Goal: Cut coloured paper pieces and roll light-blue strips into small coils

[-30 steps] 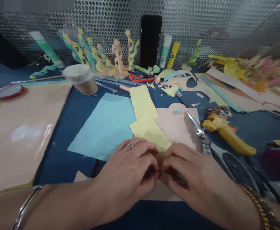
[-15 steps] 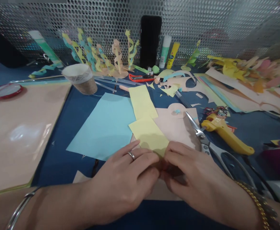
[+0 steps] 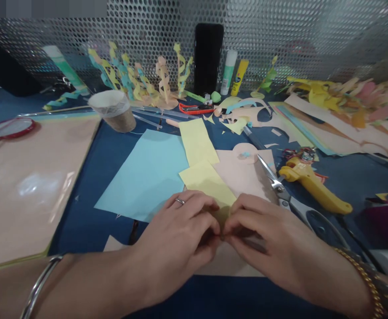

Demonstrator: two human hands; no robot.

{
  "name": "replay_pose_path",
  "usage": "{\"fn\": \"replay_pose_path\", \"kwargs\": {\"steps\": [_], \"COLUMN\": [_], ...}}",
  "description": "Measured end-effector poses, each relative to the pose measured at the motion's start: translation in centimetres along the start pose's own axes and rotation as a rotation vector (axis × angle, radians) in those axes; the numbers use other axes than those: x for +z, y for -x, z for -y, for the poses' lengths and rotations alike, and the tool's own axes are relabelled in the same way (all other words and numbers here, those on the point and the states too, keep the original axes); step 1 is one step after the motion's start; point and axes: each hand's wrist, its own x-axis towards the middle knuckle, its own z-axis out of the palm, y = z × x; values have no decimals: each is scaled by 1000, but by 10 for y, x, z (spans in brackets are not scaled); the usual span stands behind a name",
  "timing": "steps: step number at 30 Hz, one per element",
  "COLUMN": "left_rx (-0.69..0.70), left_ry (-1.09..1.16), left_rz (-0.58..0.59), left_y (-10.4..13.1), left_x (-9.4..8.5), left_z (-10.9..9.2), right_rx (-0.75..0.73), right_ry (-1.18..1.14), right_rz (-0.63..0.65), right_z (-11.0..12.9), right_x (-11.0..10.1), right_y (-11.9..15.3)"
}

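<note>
My left hand [image 3: 189,226] and my right hand [image 3: 260,235] meet at the lower middle, fingertips pinched together at one spot. What lies between them is too small and too covered to name. Beneath and just beyond the fingers lies a yellow paper piece [image 3: 207,179], and a second yellow piece [image 3: 198,141] is above it. To the left is a light blue sheet [image 3: 147,173]. A pale pink sheet [image 3: 247,177] lies under the yellow paper and my hands. Scissors [image 3: 282,190] rest partly on its right side, blades pointing up and left.
A yellow glue gun [image 3: 320,188] lies right of the scissors. Farther back are a paper cup [image 3: 114,110], a red cutter [image 3: 196,108], a dark phone [image 3: 208,60], glue sticks [image 3: 229,73] and curled paper stems [image 3: 163,82]. A packet of sheets [image 3: 30,186] is at left.
My left fingers have drawn in and bent more, with the fingertips of both hands now meeting more visibly. The left forearm has shifted slightly right. The papers lie as before.
</note>
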Motion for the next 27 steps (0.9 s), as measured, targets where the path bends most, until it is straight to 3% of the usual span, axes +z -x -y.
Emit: {"fn": "replay_pose_path", "kwargs": {"steps": [8,27], "left_rx": [-17,-25], "left_ry": [13,19], "left_rz": [2,13], "left_y": [-2,-1], "left_x": [0,2], "left_z": [1,2], "right_rx": [-292,-336], "right_ry": [354,424], "right_rz": [-82,-145], "right_z": [2,0], "right_x": [-2,5], "right_y": [6,5]}}
